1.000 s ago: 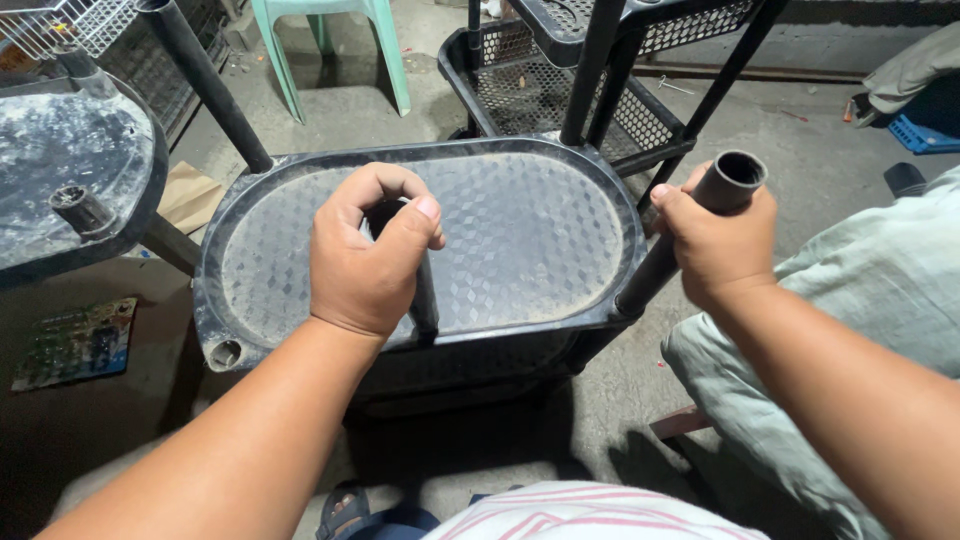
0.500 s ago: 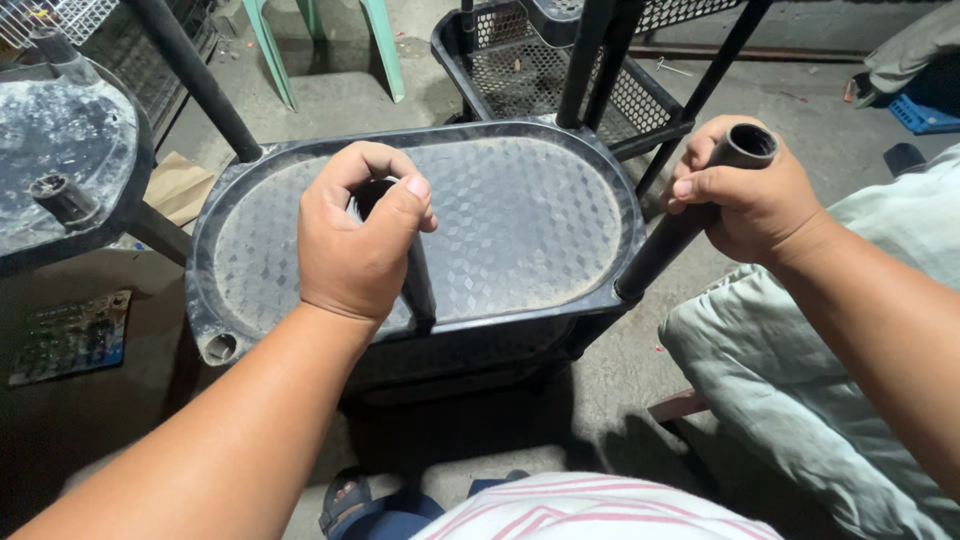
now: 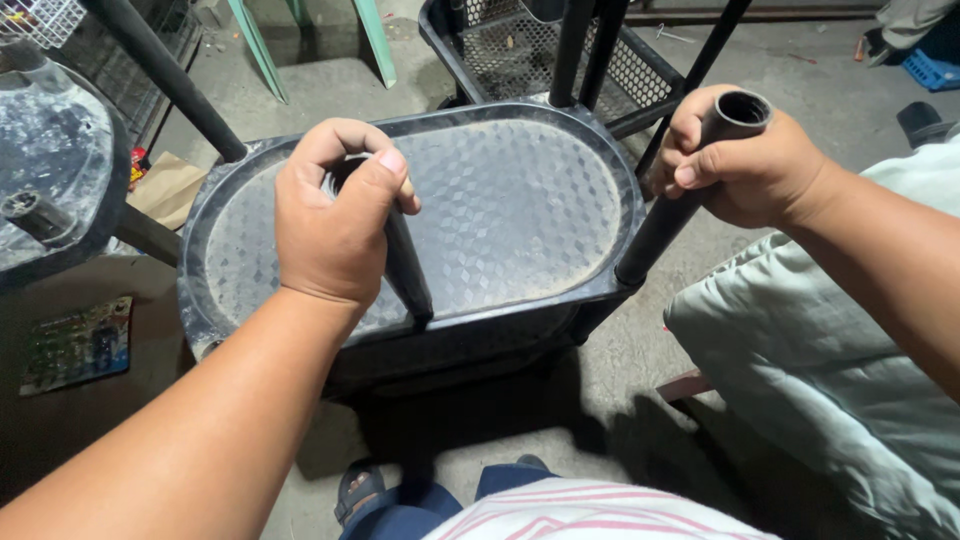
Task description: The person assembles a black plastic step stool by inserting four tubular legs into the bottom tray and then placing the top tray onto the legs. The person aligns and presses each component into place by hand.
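Both hands, left hand (image 3: 335, 225) and right hand (image 3: 745, 160), grip black tubes (image 3: 660, 225) fitted into an oval shelf (image 3: 510, 200).

You're gripping smooth, matt black plastic tubes (image 3: 690, 190); the oval tray (image 3: 520, 200) under them is dark plastic with an embossed diamond texture, slightly glossy. The floor (image 3: 620, 400) is rough concrete.

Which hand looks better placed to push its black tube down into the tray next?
Probably the right hand: it wraps the open top of the right tube, which slants into the tray corner. The left hand grips the middle tube, but its thumb covers that tube's top end.
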